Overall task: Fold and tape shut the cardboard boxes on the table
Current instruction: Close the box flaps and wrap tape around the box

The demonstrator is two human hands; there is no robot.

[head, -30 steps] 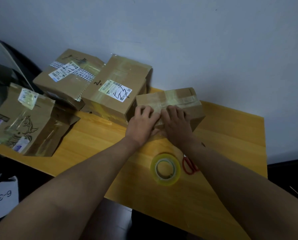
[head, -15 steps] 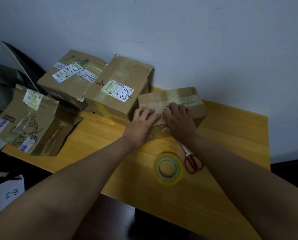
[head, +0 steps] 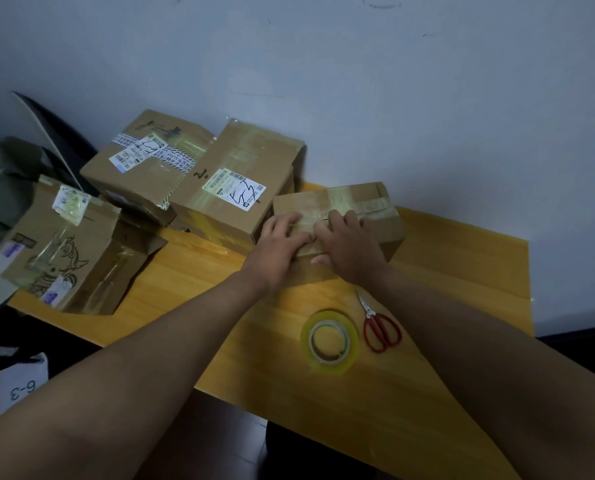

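Both the left hand (head: 278, 242) and right hand (head: 349, 245) lie flat-fingered, grasping nothing, on the small box (head: 337, 220); I'd press outward along the tape seam beneath them.

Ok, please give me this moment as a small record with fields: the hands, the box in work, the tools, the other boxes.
left hand: flat on the small box, fingers straight
right hand: flat on the same box, beside the left hand
small box: on the table, flaps down, tape across its top
tape roll: flat on the table, untouched
scissors: red handles, right of the tape roll
other boxes: three at the left; the box with the drawing has an open flap
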